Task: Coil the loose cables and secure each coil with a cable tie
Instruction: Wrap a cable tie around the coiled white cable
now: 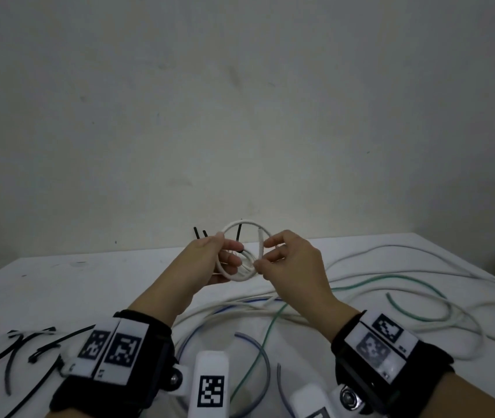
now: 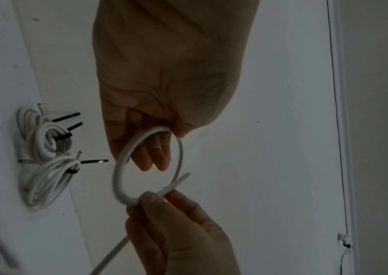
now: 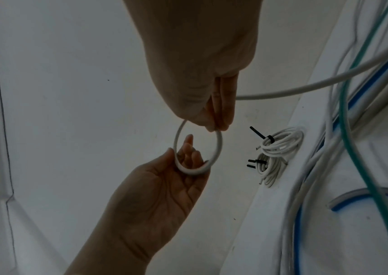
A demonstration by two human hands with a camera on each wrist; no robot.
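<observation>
We pinch the light, springy white cable [image 1: 247,251] loop with our left hand [image 1: 210,260] and right hand [image 1: 293,263], above the table [image 1: 59,297], gripping where its turns cross.

I see a white table [image 1: 68,285] carrying loose white, green and blue cables [image 1: 391,285], black cable ties [image 1: 29,348] (near left), and tied white coils [image 3: 279,143] by the wall.

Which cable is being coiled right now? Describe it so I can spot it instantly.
Start at the white table and look above its far edge, where both hands meet. The white cable loop is held up between the left hand and right hand. Unlike the finished coils lying beyond, it is a single turn and carries no black tie.
</observation>
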